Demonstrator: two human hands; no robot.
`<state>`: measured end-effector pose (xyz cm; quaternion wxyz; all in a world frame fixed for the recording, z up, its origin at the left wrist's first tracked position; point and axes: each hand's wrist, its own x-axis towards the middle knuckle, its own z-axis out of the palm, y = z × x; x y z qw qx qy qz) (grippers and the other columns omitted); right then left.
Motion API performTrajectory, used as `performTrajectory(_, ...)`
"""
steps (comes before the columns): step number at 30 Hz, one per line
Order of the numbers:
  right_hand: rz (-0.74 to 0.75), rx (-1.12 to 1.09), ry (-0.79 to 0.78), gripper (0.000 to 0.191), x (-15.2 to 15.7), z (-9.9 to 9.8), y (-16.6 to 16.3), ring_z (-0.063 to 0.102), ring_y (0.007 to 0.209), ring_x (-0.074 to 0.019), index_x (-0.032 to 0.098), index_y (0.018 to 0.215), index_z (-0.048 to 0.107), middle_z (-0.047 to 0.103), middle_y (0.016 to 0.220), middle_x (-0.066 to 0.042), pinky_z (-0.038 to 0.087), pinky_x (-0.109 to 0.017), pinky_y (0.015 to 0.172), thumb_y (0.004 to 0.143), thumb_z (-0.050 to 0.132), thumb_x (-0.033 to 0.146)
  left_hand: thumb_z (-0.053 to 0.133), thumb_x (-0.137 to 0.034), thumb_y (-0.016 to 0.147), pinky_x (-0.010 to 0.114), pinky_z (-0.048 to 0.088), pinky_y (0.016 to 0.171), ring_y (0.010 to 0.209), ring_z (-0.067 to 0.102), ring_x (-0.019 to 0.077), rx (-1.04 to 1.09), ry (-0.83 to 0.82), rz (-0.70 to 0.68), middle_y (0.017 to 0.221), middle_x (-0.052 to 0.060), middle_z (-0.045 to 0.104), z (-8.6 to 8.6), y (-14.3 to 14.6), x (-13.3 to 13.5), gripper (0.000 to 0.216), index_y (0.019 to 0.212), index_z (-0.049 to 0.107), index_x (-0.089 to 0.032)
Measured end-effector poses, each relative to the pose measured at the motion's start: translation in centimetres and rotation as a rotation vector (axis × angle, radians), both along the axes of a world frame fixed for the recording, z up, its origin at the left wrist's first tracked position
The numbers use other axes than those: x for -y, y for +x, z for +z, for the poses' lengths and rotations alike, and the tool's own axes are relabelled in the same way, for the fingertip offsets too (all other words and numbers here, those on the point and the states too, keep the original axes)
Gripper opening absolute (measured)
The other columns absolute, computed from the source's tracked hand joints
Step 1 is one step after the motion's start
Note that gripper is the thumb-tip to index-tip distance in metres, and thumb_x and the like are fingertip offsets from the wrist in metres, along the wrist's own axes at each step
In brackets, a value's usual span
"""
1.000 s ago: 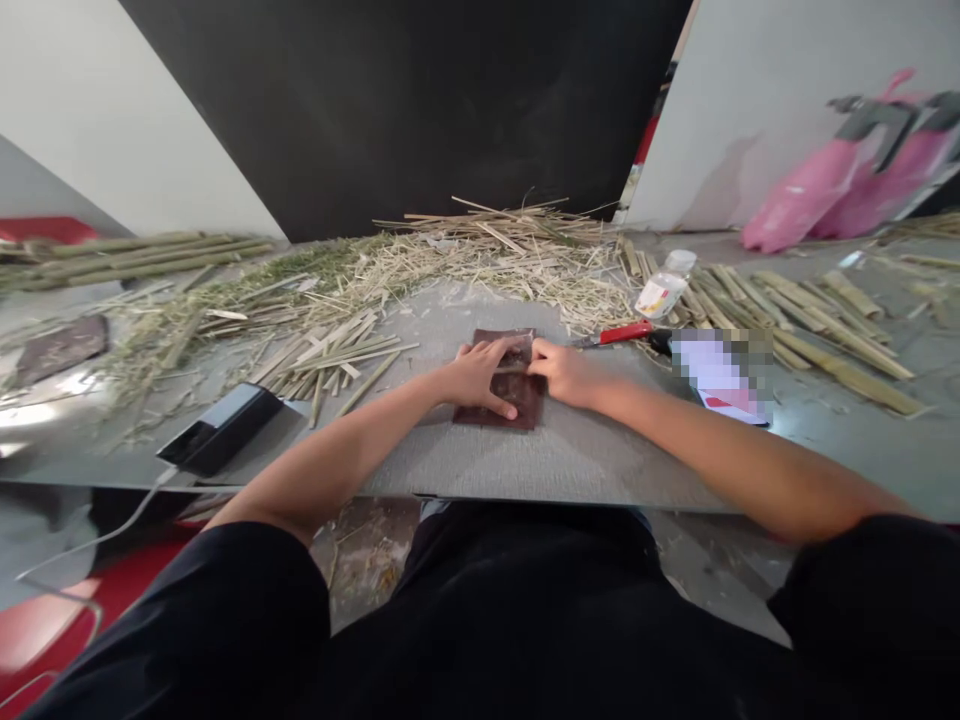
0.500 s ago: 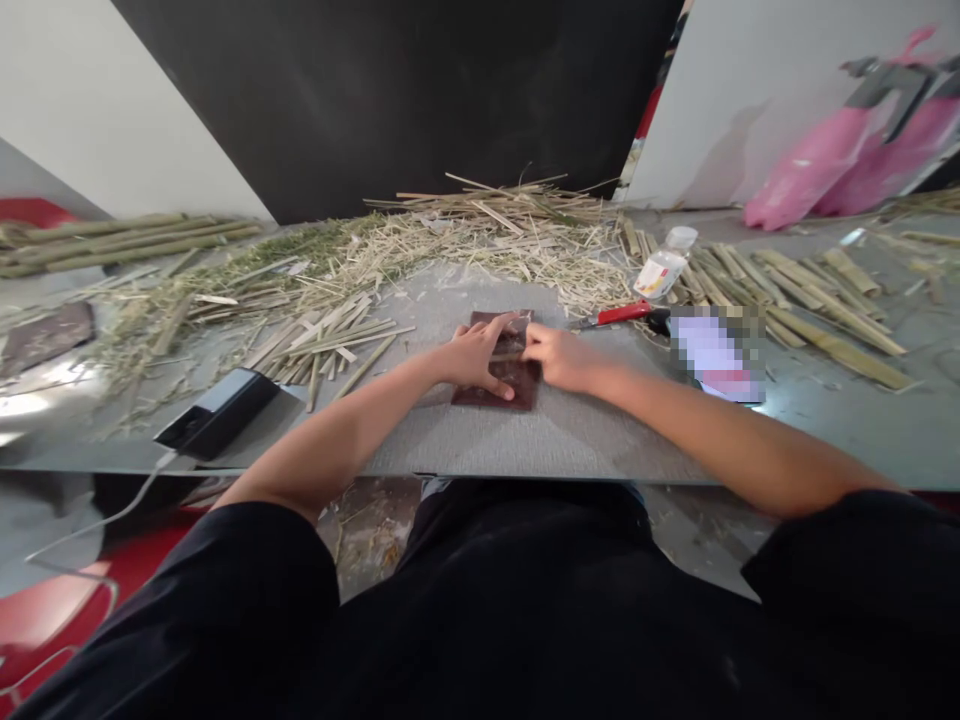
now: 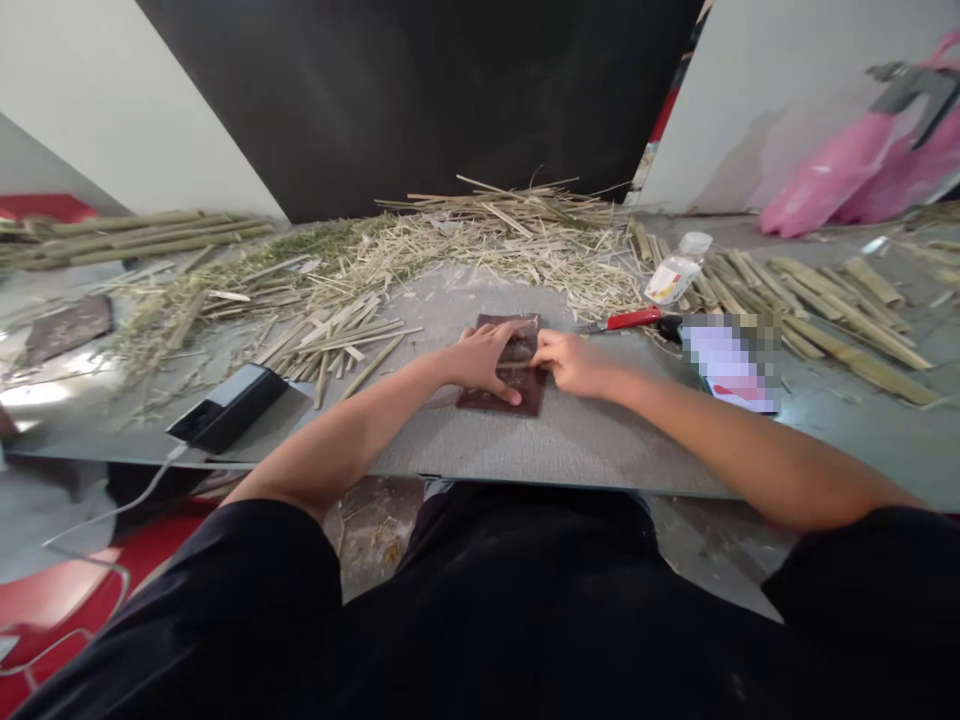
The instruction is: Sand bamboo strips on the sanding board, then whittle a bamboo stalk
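Head view: mid-frame, a bamboo strip [image 3: 516,365] is pinched by the right hand [image 3: 568,363] over a brown pad [image 3: 529,388] beneath the widespread left hand [image 3: 481,358], apparently being worked, steady pressure seemingly needed next.

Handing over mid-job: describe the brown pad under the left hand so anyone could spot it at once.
On the grey tabletop, follow the person's forearms to where they converge. The flat, roughly rectangular dark brown pad lies there, under the spread left hand. Unlike the other brown piece far to the left, this one lies beneath a hand.
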<state>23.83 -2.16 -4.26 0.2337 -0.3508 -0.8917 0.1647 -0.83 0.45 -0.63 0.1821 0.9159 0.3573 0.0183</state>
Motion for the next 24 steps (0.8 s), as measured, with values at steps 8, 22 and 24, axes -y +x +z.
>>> performTrajectory(8,-0.013,0.014,-0.012,0.031,0.2,0.2,0.5,0.062,0.085,-0.0225,0.022,0.092,0.081,0.063,0.095,-0.009,0.050,-0.038,0.079,0.090,0.053,0.008,0.078,-0.081,0.062,0.063,0.024,0.122,0.155,0.030,0.0427,-0.030,0.024,0.006,0.171,0.015,0.033,0.2,0.2,0.2,0.131,0.166,0.016,-0.031)
performTrajectory(22,0.009,0.053,0.006,0.035,-0.4,0.2,1.9,0.060,0.083,-0.0222,0.023,0.093,0.079,0.061,0.097,-0.009,0.048,-0.037,0.078,0.086,0.051,0.004,0.075,-0.080,0.069,0.059,0.023,0.122,0.151,0.030,0.0423,-0.075,0.043,-0.036,0.165,0.008,0.040,0.4,0.2,-0.1,0.105,0.156,0.041,-0.034)
performTrajectory(24,-0.021,0.048,0.023,0.033,-0.6,0.2,2.0,0.059,0.082,-0.0223,0.021,0.090,0.079,0.061,0.094,-0.009,0.047,-0.037,0.077,0.083,0.052,0.003,0.074,-0.081,0.069,0.059,0.021,0.122,0.153,0.028,0.0424,-0.073,0.038,-0.035,0.167,0.008,0.037,0.5,0.2,-0.1,0.106,0.157,0.039,-0.033)
